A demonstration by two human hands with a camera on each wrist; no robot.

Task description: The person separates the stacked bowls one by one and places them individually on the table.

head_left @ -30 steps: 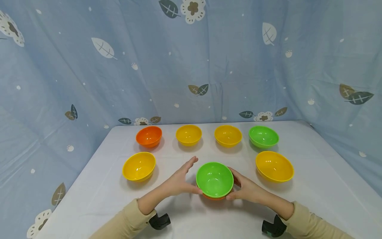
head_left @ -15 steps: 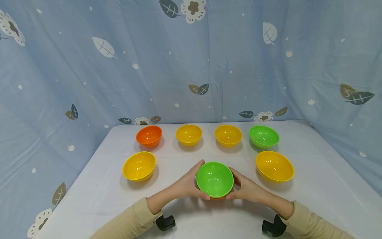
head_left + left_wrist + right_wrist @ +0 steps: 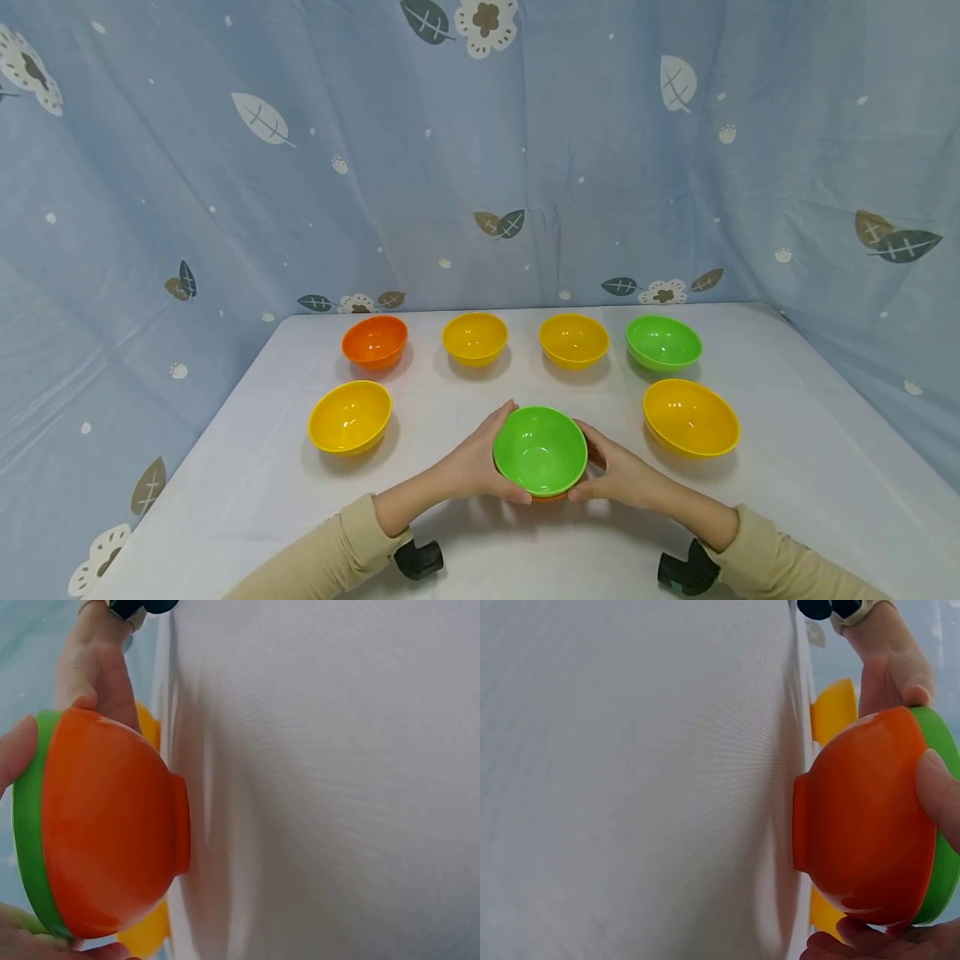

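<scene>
A green bowl (image 3: 540, 450) sits nested inside an orange bowl (image 3: 112, 825) at the front middle of the table. From the left, my left hand (image 3: 480, 462) holds the pair, thumb at the near side and fingers round the far side. My right hand (image 3: 626, 477) grips the same two bowls from the right, its thumb (image 3: 939, 791) lying across the orange wall near the green rim. In the head view the orange bowl is mostly hidden under the green one; both wrist views show its wall and foot, close over the white cloth.
Across the back stand an orange bowl (image 3: 375, 343), two yellow bowls (image 3: 475, 340) and a green bowl (image 3: 663, 343). Larger yellow bowls flank the hands, one on the left (image 3: 350, 418), one on the right (image 3: 690, 418). A blue patterned curtain (image 3: 480, 158) hangs behind the white-covered table (image 3: 247, 500).
My left hand has moved right and closed in on the side of the nested bowls. The right hand and the bowls have stayed in place.
</scene>
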